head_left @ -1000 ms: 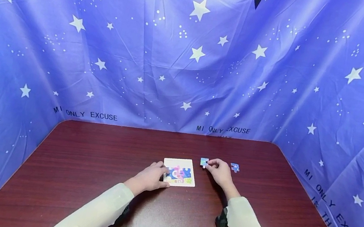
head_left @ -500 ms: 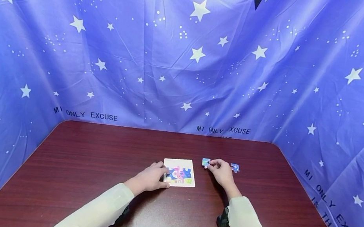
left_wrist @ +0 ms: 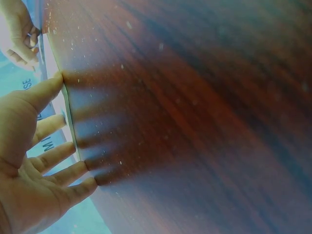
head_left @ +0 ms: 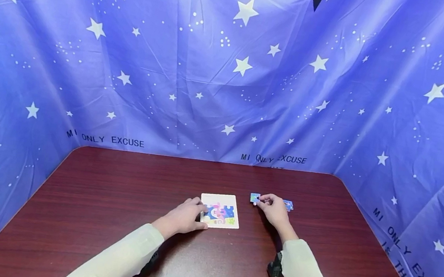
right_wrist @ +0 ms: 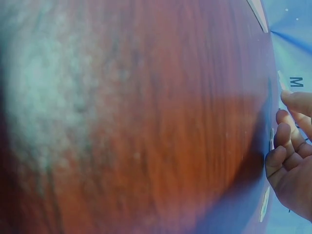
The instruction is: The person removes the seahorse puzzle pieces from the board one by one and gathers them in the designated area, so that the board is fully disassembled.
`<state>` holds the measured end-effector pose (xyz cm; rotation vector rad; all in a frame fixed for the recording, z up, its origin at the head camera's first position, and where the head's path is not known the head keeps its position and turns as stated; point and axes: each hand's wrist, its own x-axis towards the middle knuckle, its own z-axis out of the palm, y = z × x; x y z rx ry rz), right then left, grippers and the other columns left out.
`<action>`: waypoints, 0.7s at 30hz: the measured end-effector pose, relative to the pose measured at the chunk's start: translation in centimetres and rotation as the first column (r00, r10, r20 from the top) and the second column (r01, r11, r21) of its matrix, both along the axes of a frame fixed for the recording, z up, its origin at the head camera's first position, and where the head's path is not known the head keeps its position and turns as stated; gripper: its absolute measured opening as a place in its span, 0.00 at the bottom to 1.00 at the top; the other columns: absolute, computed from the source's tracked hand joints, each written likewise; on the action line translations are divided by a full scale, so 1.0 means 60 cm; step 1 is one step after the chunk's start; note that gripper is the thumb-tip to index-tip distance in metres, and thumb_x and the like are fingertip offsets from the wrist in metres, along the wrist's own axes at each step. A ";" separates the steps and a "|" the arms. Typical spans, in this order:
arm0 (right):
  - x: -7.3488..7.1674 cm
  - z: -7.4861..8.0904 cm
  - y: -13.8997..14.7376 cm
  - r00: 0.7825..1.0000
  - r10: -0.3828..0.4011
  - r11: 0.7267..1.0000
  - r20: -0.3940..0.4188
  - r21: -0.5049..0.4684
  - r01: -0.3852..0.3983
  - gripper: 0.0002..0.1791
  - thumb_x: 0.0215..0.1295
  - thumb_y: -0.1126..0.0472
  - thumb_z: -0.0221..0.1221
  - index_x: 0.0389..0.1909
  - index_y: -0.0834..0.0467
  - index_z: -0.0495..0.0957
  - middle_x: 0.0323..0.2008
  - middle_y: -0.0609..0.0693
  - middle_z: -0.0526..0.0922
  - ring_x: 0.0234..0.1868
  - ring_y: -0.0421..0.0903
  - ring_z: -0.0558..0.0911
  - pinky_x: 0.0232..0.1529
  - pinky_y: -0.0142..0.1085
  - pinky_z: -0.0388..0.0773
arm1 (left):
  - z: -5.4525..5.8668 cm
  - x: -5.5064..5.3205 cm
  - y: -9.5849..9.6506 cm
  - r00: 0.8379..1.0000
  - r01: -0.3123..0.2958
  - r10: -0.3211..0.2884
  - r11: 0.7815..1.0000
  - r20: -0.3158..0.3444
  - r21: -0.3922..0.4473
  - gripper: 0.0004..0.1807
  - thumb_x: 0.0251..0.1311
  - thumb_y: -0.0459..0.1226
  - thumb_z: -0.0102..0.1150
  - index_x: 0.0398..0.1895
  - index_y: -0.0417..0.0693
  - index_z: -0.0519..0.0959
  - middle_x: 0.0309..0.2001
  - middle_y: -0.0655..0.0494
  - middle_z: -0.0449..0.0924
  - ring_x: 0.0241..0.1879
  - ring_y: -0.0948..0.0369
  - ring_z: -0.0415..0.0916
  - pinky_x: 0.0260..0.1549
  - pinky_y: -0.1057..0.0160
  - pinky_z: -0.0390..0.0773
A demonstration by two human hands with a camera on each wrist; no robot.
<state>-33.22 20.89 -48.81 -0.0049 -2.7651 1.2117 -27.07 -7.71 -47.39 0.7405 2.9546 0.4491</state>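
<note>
In the head view a square white puzzle board (head_left: 217, 198) lies flat on the table, with a pink and blue picture filling its lower part. My left hand (head_left: 182, 215) rests at the board's left side; its fingers (left_wrist: 68, 151) look spread and fairly straight in the left wrist view, touching the board's edge. To the right of the board my right hand (head_left: 275, 211) pinches a small blue and green puzzle piece (head_left: 254, 197) between thumb and forefinger. Another blue puzzle piece (head_left: 289, 205) with a star lies just behind that hand, partly hidden by it.
A dark red wooden table (head_left: 119, 180) carries everything. Its back and sides are enclosed by a blue curtain (head_left: 197, 71) with white stars. A black wrist device (head_left: 274, 267) sits under the right forearm, and pale sleeves (head_left: 121, 253) cover both arms.
My right hand has moved slightly to the right with the puzzle piece, away from the board and closer to the other piece. The left hand stays in place at the board.
</note>
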 end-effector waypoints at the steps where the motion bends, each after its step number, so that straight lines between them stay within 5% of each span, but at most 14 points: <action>1: 0.000 0.000 0.001 1.000 -0.001 1.000 0.002 0.000 0.001 0.10 0.56 0.62 0.63 0.37 0.63 0.81 0.24 0.50 0.77 0.26 0.40 0.72 0.30 0.31 0.67 | 0.000 0.000 0.000 1.000 0.000 0.000 1.000 0.000 0.000 0.27 0.55 0.52 0.62 0.53 0.46 0.77 0.50 0.50 0.72 0.47 0.54 0.69 0.50 0.57 0.72; 21: -0.007 0.002 0.008 1.000 0.002 1.000 0.030 0.031 -0.003 0.10 0.56 0.61 0.63 0.37 0.63 0.81 0.22 0.50 0.76 0.24 0.41 0.71 0.28 0.31 0.66 | -0.001 -0.002 0.001 1.000 -0.005 0.005 1.000 -0.003 -0.013 0.27 0.54 0.52 0.62 0.53 0.46 0.77 0.50 0.50 0.72 0.46 0.54 0.69 0.49 0.58 0.73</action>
